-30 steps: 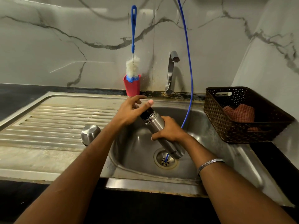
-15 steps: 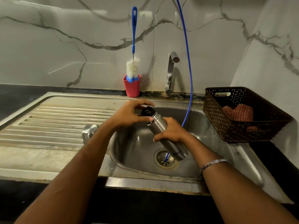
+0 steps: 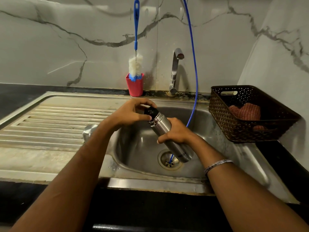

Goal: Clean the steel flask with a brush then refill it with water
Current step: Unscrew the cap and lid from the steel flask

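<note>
Slim cylindrical steel flask point(image 3: 168, 136) tilts over the stainless sink basin point(image 3: 138, 148), right hand point(image 3: 177, 133) wrapped around its body, left hand point(image 3: 132, 113) pinching its round black stopper point(image 3: 151, 112). Behind, a blue-handled white bottle brush point(image 3: 135, 52) stands in a red cup point(image 3: 135, 87) beside the chrome tap point(image 3: 175, 71)

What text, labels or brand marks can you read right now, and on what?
Steel flask, held over the sink: dark lettering near its base, ending in "TON"; the first letters are too blurred to read.
Bangle on the right wrist: faint marks, too small to read.
No other text shows.
</note>
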`<state>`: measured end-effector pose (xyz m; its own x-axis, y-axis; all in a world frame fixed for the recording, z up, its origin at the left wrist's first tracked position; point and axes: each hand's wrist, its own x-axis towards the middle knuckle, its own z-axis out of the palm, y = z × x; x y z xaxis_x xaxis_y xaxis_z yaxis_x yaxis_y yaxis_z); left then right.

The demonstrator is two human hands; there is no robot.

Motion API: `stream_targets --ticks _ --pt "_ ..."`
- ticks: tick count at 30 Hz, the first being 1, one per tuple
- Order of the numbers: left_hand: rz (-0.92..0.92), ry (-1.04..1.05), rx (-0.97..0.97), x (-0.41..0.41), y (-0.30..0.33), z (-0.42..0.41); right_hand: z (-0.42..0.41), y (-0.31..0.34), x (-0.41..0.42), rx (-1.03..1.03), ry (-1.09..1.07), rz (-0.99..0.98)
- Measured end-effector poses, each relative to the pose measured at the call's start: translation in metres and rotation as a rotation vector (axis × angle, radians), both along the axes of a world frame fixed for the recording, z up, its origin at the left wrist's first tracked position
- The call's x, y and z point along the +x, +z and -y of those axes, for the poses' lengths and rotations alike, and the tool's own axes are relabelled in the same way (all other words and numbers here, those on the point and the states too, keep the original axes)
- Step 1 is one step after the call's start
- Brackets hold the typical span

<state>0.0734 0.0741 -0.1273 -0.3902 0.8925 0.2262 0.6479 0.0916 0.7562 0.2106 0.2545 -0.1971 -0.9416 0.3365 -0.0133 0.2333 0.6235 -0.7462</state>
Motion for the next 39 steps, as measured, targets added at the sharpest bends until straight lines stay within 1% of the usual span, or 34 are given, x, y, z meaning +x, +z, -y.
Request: stream_targets --ticks 3,6,8,11,14,17,20,25,26,27,28,29,30,31,32,33,34,37,39 --pt "-0.066 0.009 0.015 -0.004 -0.001 0.002 0.001 0.0 0.0 0.007 0.002 0.003" --pt "-0.09 0.14 0.041 -0.002 0.001 0.002 0.002 0.001 -0.001 0.017 0.007 0.013" --pt "-0.17 0.229 0.061 -0.006 0.007 0.008 0.003 0.0 -0.002 0.029 0.013 0.023" --pt "-0.238 0.3 0.04 -0.025 0.019 0.03 0.002 -0.002 -0.001 0.05 0.002 0.036" --pt "-0.291 0.407 -0.072 -0.054 0.02 0.058 0.001 -0.003 0.001 0.054 -0.009 0.028" --pt "-0.275 0.501 -0.17 -0.07 0.012 0.076 0.002 -0.003 0.0 0.059 -0.013 0.038" --pt "-0.224 0.53 -0.236 -0.074 0.006 0.079 0.003 -0.002 -0.002 0.064 -0.008 0.054" --pt "-0.256 0.596 -0.399 -0.075 -0.001 0.077 0.002 0.0 -0.002 0.085 -0.006 0.078" --pt "-0.294 0.612 -0.437 -0.074 0.0 0.077 0.001 0.0 -0.002 0.093 -0.009 0.083" --pt "-0.38 0.621 -0.473 -0.07 0.002 0.077 0.0 0.0 -0.001 0.103 -0.012 0.089" --pt "-0.477 0.617 -0.457 -0.065 0.005 0.073 -0.001 0.0 -0.001 0.117 -0.017 0.099" --pt "-0.545 0.591 -0.379 -0.059 0.007 0.066 -0.002 0.001 -0.001 0.136 -0.025 0.113" --pt "-0.566 0.554 -0.258 -0.05 0.009 0.056 -0.004 0.001 0.0 0.163 -0.037 0.13" --pt "-0.543 0.524 -0.147 -0.039 0.01 0.045 -0.005 0.003 0.001 0.201 -0.052 0.149" --pt "-0.522 0.514 -0.101 -0.029 0.007 0.033 -0.006 0.004 0.002 0.245 -0.071 0.17" --pt "-0.51 0.528 -0.124 -0.021 0.001 0.022 -0.006 0.006 0.003 0.293 -0.088 0.192" --pt "-0.509 0.555 -0.199 -0.015 -0.008 0.014 -0.006 0.008 0.004 0.344 -0.101 0.214" --pt "-0.551 0.561 -0.549 -0.001 -0.036 0.006 -0.005 0.011 0.006 0.459 -0.126 0.292" --pt "-0.593 0.542 -0.637 0.002 -0.041 0.004 -0.005 0.01 0.005 0.488 -0.129 0.344"
